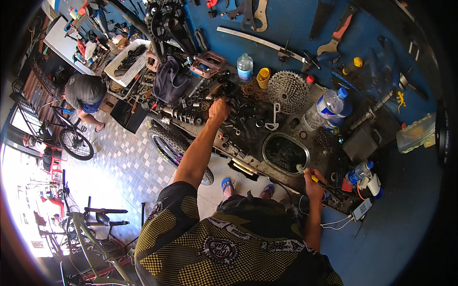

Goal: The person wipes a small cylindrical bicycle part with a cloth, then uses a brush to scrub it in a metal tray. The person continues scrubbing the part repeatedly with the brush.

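Observation:
My left hand (219, 109) reaches out over the cluttered workbench, fingers curled down among dark metal parts. What it grips there is too dark to make out. In my right hand (314, 185) is a brush (316, 179) with a yellow and black handle. Its pale bristle end lies at the near right rim of an oval metal-edged basin (267, 161) holding dark liquid. Beyond the basin lie a silver bracket-like part (273, 118) and a large bicycle cassette (288, 92), which leans upright. A shock absorber with a coil spring (180, 115) rests left of my left hand.
Plastic bottles (326, 108) stand on the bench's right side, and a smaller bottle (244, 68) stands at the back. Tools hang on the blue wall (286, 38). A bicycle wheel (167, 143) is below the bench's left edge. Another person (86, 90) bends down at far left near a bicycle.

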`<control>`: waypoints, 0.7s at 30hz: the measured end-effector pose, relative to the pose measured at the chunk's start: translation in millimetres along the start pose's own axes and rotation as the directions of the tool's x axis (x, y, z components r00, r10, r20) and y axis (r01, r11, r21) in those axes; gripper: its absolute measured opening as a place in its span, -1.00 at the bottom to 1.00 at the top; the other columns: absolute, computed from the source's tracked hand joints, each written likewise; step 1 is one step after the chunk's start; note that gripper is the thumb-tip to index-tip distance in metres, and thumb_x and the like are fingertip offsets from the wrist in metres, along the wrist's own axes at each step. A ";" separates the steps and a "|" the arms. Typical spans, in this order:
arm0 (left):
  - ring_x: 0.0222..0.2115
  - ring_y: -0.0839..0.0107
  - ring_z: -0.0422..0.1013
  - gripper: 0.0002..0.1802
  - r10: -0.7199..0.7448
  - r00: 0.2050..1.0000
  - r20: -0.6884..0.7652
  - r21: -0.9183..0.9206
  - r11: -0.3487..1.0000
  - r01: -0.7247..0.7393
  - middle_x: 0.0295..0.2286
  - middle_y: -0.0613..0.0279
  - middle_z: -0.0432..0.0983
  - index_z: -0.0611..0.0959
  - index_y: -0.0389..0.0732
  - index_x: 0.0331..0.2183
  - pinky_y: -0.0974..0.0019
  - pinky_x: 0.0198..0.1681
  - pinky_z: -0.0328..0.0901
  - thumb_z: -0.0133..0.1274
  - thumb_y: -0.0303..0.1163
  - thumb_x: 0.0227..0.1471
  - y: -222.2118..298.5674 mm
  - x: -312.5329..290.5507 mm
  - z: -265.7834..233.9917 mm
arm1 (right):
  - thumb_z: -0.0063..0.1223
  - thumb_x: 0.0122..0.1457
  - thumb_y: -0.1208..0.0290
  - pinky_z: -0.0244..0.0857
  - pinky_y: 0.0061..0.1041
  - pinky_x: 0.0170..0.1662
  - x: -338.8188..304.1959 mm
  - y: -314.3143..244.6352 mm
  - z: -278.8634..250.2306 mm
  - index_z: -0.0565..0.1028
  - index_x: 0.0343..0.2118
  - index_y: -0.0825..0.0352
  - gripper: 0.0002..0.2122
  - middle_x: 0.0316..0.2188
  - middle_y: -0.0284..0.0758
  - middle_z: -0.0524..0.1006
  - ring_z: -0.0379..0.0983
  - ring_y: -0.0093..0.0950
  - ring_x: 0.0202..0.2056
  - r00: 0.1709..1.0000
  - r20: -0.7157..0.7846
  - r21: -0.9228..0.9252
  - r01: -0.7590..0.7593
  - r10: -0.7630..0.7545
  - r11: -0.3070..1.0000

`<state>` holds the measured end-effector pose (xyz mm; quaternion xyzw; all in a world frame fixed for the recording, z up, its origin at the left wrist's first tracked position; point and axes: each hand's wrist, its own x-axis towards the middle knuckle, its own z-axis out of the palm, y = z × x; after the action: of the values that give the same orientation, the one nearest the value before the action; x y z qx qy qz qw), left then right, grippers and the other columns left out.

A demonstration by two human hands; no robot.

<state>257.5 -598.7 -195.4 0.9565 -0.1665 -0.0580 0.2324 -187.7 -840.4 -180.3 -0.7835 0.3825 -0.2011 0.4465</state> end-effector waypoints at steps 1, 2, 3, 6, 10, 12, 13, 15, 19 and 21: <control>-0.08 -0.01 0.61 -0.42 0.016 1.000 0.015 -0.021 1.000 -0.016 -0.10 -0.02 0.69 0.69 -0.04 0.09 0.02 0.00 0.48 0.40 -0.19 0.01 -2.8 1.6 5.8 | 0.29 0.26 0.33 0.43 -0.47 -0.24 1.0 -1.3 0.3 0.66 -0.27 0.38 -0.81 -0.43 -0.29 0.68 0.56 -0.57 -0.37 1.000 0.006 0.007 0.012 -0.012 1.000; -0.07 -0.01 0.61 -0.42 0.032 0.999 0.028 -0.041 0.999 -0.031 -0.10 -0.01 0.69 0.69 -0.04 0.08 0.02 -0.01 0.48 0.40 -0.19 0.00 -6.1 3.0 10.8 | 0.29 0.26 0.33 0.43 -0.48 -0.25 1.9 -2.8 0.7 0.66 -0.27 0.39 -0.81 -0.43 -0.29 0.68 0.56 -0.57 -0.38 1.000 0.014 0.015 0.024 -0.024 1.000; -0.07 -0.01 0.61 -0.42 0.049 0.998 0.043 -0.062 0.997 -0.047 -0.10 0.00 0.70 0.69 -0.04 0.08 0.02 -0.01 0.48 0.41 -0.18 0.00 -6.6 3.6 13.6 | 0.29 0.26 0.34 0.42 -0.48 -0.25 2.4 -5.0 0.9 0.66 -0.27 0.39 -0.81 -0.43 -0.29 0.68 0.57 -0.58 -0.38 0.999 0.020 0.022 0.034 -0.035 0.999; -0.07 0.01 0.61 -0.41 0.111 0.984 0.137 0.022 0.993 -0.115 -0.12 0.03 0.70 0.70 -0.02 0.07 0.03 -0.01 0.47 0.41 -0.15 -0.02 -10.2 9.6 13.8 | 0.29 0.26 0.36 0.41 -0.51 -0.27 3.4 -13.2 0.3 0.65 -0.27 0.39 -0.83 -0.44 -0.29 0.68 0.56 -0.60 -0.39 0.996 0.031 0.041 0.084 -0.085 0.996; 0.07 -0.01 0.54 -0.55 -0.040 0.961 0.274 0.044 0.999 0.029 0.06 -0.07 0.60 0.72 0.05 0.05 0.02 0.13 0.45 0.30 -0.18 0.10 44.8 16.2 -24.2 | 0.28 0.27 0.38 0.41 -0.52 -0.28 -4.5 -11.2 -10.6 0.65 -0.26 0.40 -0.84 -0.44 -0.30 0.68 0.56 -0.61 -0.39 0.995 0.002 0.042 0.098 -0.098 0.994; 0.14 -0.04 0.48 -0.63 0.116 0.982 0.147 0.151 0.979 -0.139 0.14 -0.06 0.52 0.75 0.05 0.01 0.02 0.15 0.44 0.23 -0.29 0.14 48.6 20.5 -23.0 | 0.27 0.27 0.38 0.42 -0.52 -0.28 -4.9 -12.9 -13.1 0.65 -0.26 0.40 -0.84 -0.44 -0.31 0.69 0.57 -0.60 -0.38 0.996 0.008 0.024 0.091 -0.091 0.996; 0.17 -0.05 0.44 -0.66 0.198 0.976 0.088 0.211 0.954 -0.213 0.18 -0.05 0.48 0.76 0.05 -0.01 0.02 0.16 0.43 0.19 -0.35 0.16 49.7 22.3 -21.8 | 0.27 0.27 0.38 0.42 -0.52 -0.27 -4.8 -15.0 -13.7 0.65 -0.26 0.40 -0.84 -0.43 -0.30 0.69 0.58 -0.60 -0.38 0.995 0.012 0.018 0.096 -0.096 0.995; 0.30 -0.06 0.28 -0.62 0.226 0.951 0.210 0.317 0.905 -0.285 0.30 0.00 0.29 0.75 -0.03 -0.01 -0.02 0.19 0.41 0.13 -0.51 0.14 54.4 29.1 -17.9 | 0.27 0.26 0.38 0.42 -0.52 -0.27 -4.9 -21.5 -12.5 0.65 -0.26 0.40 -0.83 -0.43 -0.30 0.69 0.58 -0.61 -0.38 0.995 0.014 0.008 0.101 -0.101 0.995; 0.40 -0.01 0.11 -0.60 0.144 0.910 0.390 0.484 0.808 -0.336 0.38 0.09 0.15 0.71 -0.11 0.04 -0.07 0.26 0.34 0.13 -0.55 0.16 71.8 41.1 -8.2 | 0.30 0.25 0.36 0.41 -0.54 -0.29 -7.5 -30.9 -13.7 0.66 -0.25 0.40 -0.82 -0.45 -0.32 0.68 0.55 -0.64 -0.40 0.997 0.009 -0.011 0.076 -0.075 0.997; 0.43 0.00 0.06 -0.61 0.146 0.906 0.397 0.495 0.797 -0.346 0.39 0.11 0.14 0.71 -0.11 0.04 -0.08 0.29 0.31 0.12 -0.55 0.17 75.6 43.9 -2.9 | 0.31 0.26 0.34 0.37 -0.57 -0.31 -10.4 -27.9 -14.4 0.65 -0.26 0.40 -0.81 -0.49 -0.37 0.65 0.48 -0.70 -0.42 0.997 -0.009 0.001 0.071 -0.071 0.997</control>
<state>277.1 -675.9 -159.3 0.9270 -0.3383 -0.1395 -0.0818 -192.0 -831.6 -148.7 -0.7953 0.3563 -0.2206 0.4380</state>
